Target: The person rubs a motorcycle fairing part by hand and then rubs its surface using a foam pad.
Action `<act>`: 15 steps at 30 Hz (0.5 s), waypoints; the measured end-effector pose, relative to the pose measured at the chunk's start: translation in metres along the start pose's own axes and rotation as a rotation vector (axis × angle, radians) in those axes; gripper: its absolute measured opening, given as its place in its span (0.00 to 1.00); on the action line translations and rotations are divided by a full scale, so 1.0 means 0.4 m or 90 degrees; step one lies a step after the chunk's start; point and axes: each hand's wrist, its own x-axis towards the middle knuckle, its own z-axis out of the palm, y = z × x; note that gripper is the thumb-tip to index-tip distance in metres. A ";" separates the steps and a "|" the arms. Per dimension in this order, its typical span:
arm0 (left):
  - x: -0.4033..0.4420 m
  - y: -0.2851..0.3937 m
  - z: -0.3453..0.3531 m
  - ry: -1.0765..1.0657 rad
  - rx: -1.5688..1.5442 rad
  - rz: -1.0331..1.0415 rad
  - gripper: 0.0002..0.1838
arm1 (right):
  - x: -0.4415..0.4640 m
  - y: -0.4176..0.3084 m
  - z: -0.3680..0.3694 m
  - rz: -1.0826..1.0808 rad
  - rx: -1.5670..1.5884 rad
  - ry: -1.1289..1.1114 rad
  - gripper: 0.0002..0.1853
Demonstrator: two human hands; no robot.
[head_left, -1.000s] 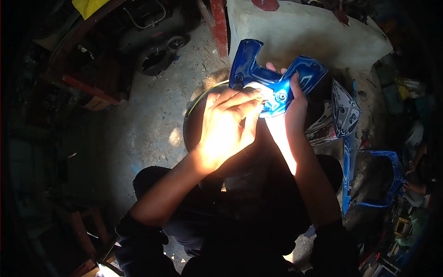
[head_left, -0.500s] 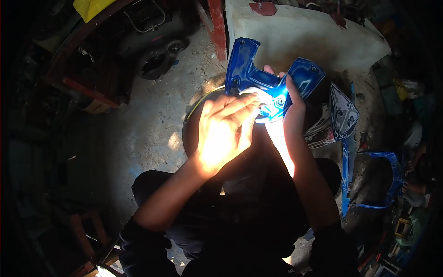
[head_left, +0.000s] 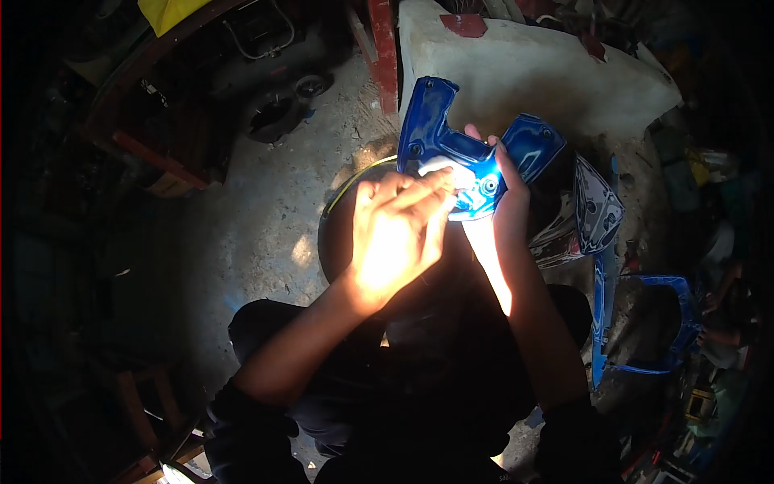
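Note:
A glossy blue U-shaped panel [head_left: 429,121] is held up in front of me, its lower middle glaring in sunlight. My right hand [head_left: 511,189] grips its right side, thumb on the front face and other fingertips showing behind the upper edge. On the panel's lower left part, my left hand [head_left: 399,226] has its fingers pressed together against the surface. Something white and overexposed lies under these fingertips; whether it is a cloth, a sheet or glare, I cannot make out.
At the right stand a black-and-white patterned panel [head_left: 597,206] and a blue frame-like part [head_left: 684,310]. Behind is a pale curved block [head_left: 532,68] beside a red post [head_left: 382,56]. Another person's hand [head_left: 717,335] shows at the far right.
The blue panel has dropped slightly in view and its tilt has changed a little. My left fingers have shifted slightly down and left along with it. My right hand keeps its grip.

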 end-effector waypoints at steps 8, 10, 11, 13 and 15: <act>0.014 -0.032 0.014 0.048 -0.066 -0.038 0.10 | -0.004 -0.001 0.048 -0.059 -0.052 0.051 0.28; 0.029 -0.062 0.025 0.088 -0.095 -0.116 0.11 | -0.009 0.000 0.047 -0.056 -0.062 0.045 0.28; 0.015 -0.051 0.017 0.090 -0.091 -0.113 0.11 | -0.009 -0.003 0.048 -0.064 -0.062 0.042 0.27; -0.002 0.002 -0.018 -0.033 -0.085 0.023 0.10 | 0.000 -0.007 0.050 -0.079 -0.060 0.039 0.27; 0.012 -0.020 0.004 -0.006 -0.045 -0.044 0.12 | 0.003 -0.005 0.039 -0.072 -0.055 0.069 0.26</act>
